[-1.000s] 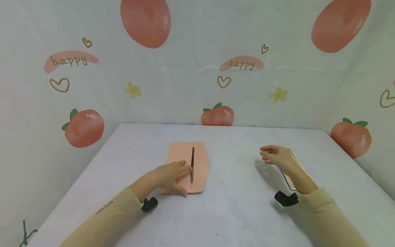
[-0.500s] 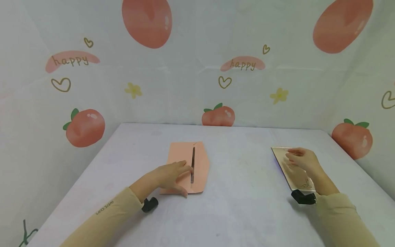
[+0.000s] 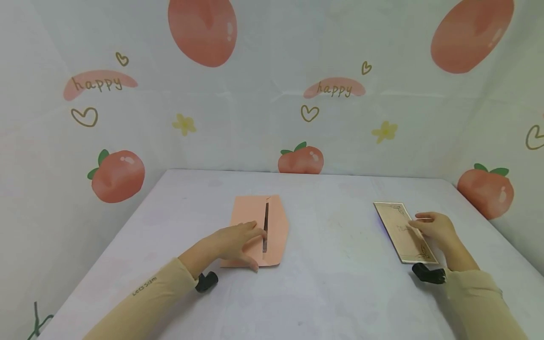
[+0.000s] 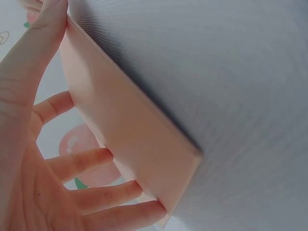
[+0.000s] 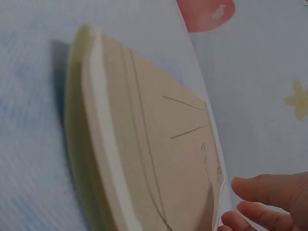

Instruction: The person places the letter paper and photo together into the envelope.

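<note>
A salmon-pink paper envelope (image 3: 275,231) with a pointed flap lies left of the table's middle. A narrow dark strip (image 3: 265,224) shows along its fold. My left hand (image 3: 233,243) rests on it, fingers spread. In the left wrist view, the fingertips (image 4: 156,208) touch the envelope's (image 4: 130,127) surface. On the right lies a flat tan pad-like rectangle (image 3: 395,231), pale-edged, with dark ornamental lines. Beside its right edge is my right hand (image 3: 435,230), fingers loosely bent. The right wrist view shows thumb (image 5: 262,190) and fingers close to the pad's (image 5: 163,130) edge; contact is unclear.
Both things lie on a white table (image 3: 323,293). A pale cloth (image 3: 246,123) printed with peaches, hearts and flowers hangs behind it and at the sides. A black wrist device (image 3: 428,274) sits at my right cuff, another (image 3: 207,282) at the left.
My right hand has moved right across the tan pad to its right edge, uncovering most of the pad. The left hand and the envelope have stayed in place.
</note>
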### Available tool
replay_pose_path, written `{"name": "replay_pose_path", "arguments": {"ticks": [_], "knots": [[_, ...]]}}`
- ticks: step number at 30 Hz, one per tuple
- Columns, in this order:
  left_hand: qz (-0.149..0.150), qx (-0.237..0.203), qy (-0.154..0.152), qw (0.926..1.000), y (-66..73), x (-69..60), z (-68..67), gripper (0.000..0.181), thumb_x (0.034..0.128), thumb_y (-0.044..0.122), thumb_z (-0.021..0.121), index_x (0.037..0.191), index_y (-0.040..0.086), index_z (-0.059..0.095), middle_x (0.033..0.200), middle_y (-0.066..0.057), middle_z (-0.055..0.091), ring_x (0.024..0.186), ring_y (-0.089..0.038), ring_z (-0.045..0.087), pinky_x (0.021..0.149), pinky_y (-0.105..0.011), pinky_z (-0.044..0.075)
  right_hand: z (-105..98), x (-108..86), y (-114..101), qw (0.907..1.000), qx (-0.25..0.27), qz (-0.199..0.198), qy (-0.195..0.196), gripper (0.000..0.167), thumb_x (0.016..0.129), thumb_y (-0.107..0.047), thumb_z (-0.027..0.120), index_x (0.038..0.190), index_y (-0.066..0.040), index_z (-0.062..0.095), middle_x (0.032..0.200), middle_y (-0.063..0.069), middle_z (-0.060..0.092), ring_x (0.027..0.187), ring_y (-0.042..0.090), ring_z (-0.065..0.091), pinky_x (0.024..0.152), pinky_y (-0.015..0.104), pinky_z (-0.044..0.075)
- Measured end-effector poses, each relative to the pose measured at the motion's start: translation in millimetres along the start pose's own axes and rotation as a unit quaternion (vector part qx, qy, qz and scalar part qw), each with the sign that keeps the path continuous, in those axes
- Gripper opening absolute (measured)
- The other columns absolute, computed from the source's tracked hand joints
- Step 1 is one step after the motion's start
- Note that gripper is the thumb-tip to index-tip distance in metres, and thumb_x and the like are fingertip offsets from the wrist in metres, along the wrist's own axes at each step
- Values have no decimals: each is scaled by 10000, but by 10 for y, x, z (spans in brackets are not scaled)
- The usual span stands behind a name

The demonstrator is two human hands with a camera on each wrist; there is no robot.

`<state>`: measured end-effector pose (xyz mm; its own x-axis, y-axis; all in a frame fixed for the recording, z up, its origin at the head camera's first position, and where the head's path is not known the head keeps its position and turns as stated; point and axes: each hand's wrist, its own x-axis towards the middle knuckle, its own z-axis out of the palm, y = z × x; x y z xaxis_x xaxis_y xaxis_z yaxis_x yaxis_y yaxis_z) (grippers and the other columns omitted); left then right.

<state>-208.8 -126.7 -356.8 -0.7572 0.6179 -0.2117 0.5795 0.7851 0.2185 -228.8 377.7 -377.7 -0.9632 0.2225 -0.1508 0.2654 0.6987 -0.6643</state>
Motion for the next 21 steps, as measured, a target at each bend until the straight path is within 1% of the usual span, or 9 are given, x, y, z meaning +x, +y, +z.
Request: {"name": "replay_pose_path", "arguments": {"ticks": [3, 6, 8, 11, 13, 15, 21], "knots": [[-72, -91, -45, 9999, 5, -9, -6, 721, 691, 603, 709, 1280, 282, 443, 1456, -136, 369, 1289, -364, 440, 970, -528, 434, -14, 33, 56, 9999, -59, 69, -59, 646, 864, -279, 616, 1277, 163, 391, 1268, 398, 437, 886, 232, 600, 579, 141, 464], [-153, -144, -80, 9997, 7, -14, -9, 725, 691, 610, 706, 1283, 290, 437, 1491, -153, 326, 1329, -375, 397, 994, -544, 410, -21, 54, 82, 9998, -114, 110, -138, 664, 838, -284, 645, 1262, 164, 400, 1248, 398, 448, 932, 310, 588, 588, 156, 451], [-179, -158, -89, 9997, 6, -14, -8, 723, 690, 612, 705, 1281, 295, 436, 1494, -154, 321, 1332, -378, 391, 993, -549, 410, -23, 63, 86, 9995, -187, 163, -192, 678, 823, -297, 663, 1257, 156, 404, 1240, 399, 447, 967, 371, 567, 626, 207, 464], [-187, -164, -89, 9997, 0, -12, -4, 718, 689, 614, 705, 1275, 299, 435, 1495, -156, 320, 1334, -378, 390, 988, -552, 411, -24, 64, 78, 9989, -297, 236, -270, 696, 811, -304, 680, 1258, 151, 402, 1246, 405, 429, 1025, 441, 523, 722, 338, 490], [-174, -156, -86, 9997, -6, -10, 2, 718, 689, 617, 703, 1273, 300, 433, 1495, -159, 319, 1335, -379, 388, 988, -554, 410, -23, 59, 66, 9985, -340, 291, -314, 710, 805, -309, 690, 1262, 148, 395, 1251, 407, 415, 1051, 463, 498, 782, 426, 475], [-156, -138, -77, 9998, -15, -5, 10, 720, 687, 622, 701, 1273, 301, 432, 1492, -155, 324, 1332, -370, 394, 985, -549, 415, -21, 50, 51, 9983, -367, 288, -336, 710, 803, -301, 695, 1257, 155, 394, 1245, 411, 412, 1058, 472, 483, 817, 469, 457], [-109, -101, -7, 9999, -36, 11, 33, 731, 683, 624, 703, 1280, 298, 436, 1476, -139, 347, 1310, -372, 418, 961, -548, 433, -26, 31, 12, 9977, -524, 320, -292, 650, 820, -267, 682, 1223, 169, 418, 1209, 406, 427, 1053, 473, 462, 841, 502, 427]]}}
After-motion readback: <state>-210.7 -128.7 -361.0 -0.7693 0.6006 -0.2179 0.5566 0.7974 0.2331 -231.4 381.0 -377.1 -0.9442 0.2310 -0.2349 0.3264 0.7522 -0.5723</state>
